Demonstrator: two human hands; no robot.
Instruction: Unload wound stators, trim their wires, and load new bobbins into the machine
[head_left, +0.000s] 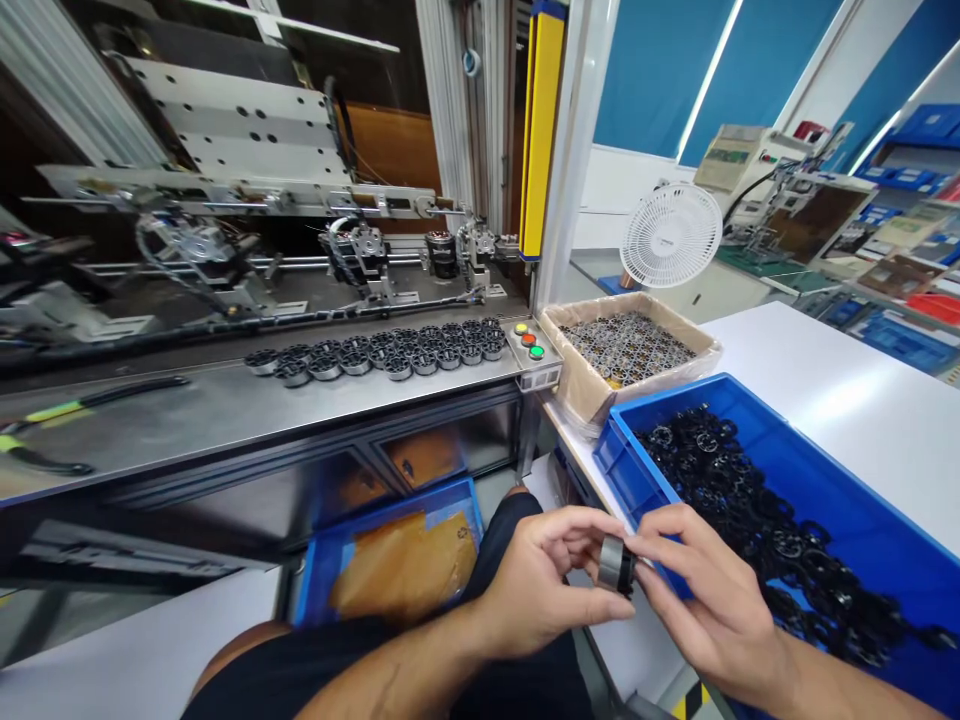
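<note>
My left hand (551,575) is closed round a steel motor stator core (611,562), gripping its silver ring between thumb and fingers. A black plastic end piece (627,572) sits on the right face of the core. My right hand (701,590) pinches this black end piece with thumb and fingertips. Both hands are held above my lap, just left of a blue bin (611,470) with a heap of black plastic end pieces (750,510). The inner side of the core is hidden by the fingers.
Stator cores with black ends (382,350) stand in rows on the metal ledge (225,410), beside a button box (534,350). Green-handled pliers (52,412) lie left. A lined carton (577,395) holds bare cores. Behind are a machine (247,130), yellow light curtain (540,130) and fan (670,238).
</note>
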